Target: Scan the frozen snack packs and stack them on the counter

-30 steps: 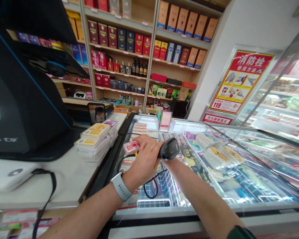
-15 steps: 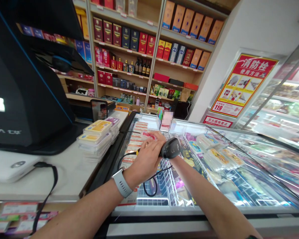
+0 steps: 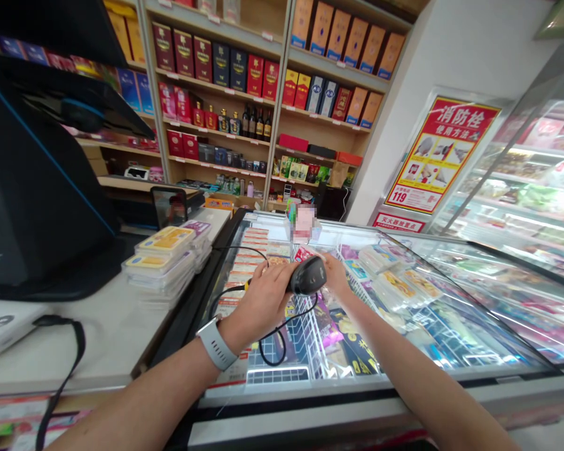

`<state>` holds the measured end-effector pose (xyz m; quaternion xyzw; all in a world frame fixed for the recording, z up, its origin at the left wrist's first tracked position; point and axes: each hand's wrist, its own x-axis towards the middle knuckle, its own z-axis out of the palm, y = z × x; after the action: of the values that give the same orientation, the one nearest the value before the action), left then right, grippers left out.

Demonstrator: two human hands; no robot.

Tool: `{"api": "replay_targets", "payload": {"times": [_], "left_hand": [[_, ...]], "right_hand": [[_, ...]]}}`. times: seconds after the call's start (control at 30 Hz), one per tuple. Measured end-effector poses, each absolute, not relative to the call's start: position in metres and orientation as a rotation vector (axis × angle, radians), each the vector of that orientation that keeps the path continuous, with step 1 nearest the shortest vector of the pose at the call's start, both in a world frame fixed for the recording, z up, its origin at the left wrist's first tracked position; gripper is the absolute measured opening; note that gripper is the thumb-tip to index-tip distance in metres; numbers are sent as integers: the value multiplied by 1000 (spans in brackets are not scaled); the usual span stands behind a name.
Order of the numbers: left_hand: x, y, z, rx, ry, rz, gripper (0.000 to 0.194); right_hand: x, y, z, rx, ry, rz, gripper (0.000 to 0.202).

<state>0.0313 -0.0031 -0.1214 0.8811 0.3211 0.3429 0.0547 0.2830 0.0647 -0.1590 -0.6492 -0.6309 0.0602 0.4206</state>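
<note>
My left hand [image 3: 263, 299], with a grey watch band on its wrist, is closed around a black barcode scanner [image 3: 309, 275]. The scanner's head points away to the right, and its looped black cable [image 3: 282, 341] hangs below over the chest freezer. Just beyond the scanner, my right hand [image 3: 334, 277] is partly hidden behind it. Its fingers are closed on a small red-and-white packet [image 3: 303, 252], of which only a part shows. Both hands are above the glass top of the chest freezer [image 3: 254, 394].
Stacked clear plastic food boxes [image 3: 164, 250] stand on the white counter [image 3: 117, 338] at left, beside a large black checkout machine [image 3: 37, 188]. Packs and wire baskets [image 3: 310, 338] lie inside the freezer. A pink-and-white box [image 3: 303, 225] stands at its far end.
My right hand has moved rightward with the packet, from behind my left hand to beyond the scanner. The camera view has shifted slightly; my left hand still grips the scanner.
</note>
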Motion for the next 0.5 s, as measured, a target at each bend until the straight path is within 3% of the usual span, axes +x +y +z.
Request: {"api": "replay_targets", "payload": {"times": [0.5], "left_hand": [[31,5,-125,2669,1032,996,55]], "right_hand": [[330,41,-178,-1589,-1605,175,31]]}}
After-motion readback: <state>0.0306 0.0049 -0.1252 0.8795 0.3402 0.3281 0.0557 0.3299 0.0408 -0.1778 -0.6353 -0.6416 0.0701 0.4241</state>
